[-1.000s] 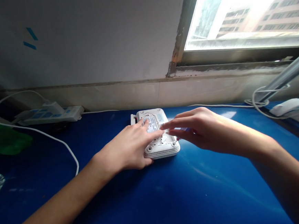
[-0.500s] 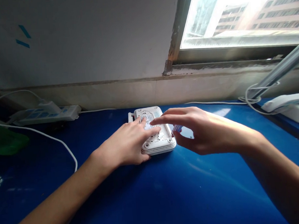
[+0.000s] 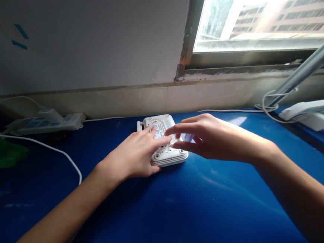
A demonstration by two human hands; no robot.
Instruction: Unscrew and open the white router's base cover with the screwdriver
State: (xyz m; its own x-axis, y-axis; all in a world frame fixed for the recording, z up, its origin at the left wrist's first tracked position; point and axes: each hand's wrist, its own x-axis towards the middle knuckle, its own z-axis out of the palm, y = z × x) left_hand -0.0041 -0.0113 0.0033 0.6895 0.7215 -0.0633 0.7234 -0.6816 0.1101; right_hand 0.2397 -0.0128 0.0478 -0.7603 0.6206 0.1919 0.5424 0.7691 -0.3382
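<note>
A white router (image 3: pixel 177 158) with a perforated casing and a printed label lies underside up on the blue table. My left hand (image 3: pixel 133 152) is closed over its left part, with fingers across the top and one digit along the near edge. Over the router's right side hovers my right hand (image 3: pixel 205 135), thumb and forefinger apart, and I see nothing pinched between them. Its other fingers are partly hidden. Behind those fingers shows a small bluish-white thing (image 3: pixel 188 137), too covered to name. A short antenna (image 3: pixel 139 126) juts from the router's left side.
A power strip (image 3: pixel 75 121) with a plugged-in white adapter stands at the back left, its cable (image 3: pixel 69 157) looping over the table. Green plastic (image 3: pixel 4 152) lies at far left. On the right are a metal pole (image 3: pixel 293 75) and white devices (image 3: pixel 312 111) with cords.
My right hand has shifted left, its thumb now over the router instead of beside its right edge. My left hand stays on the router. The whole view has moved slightly.
</note>
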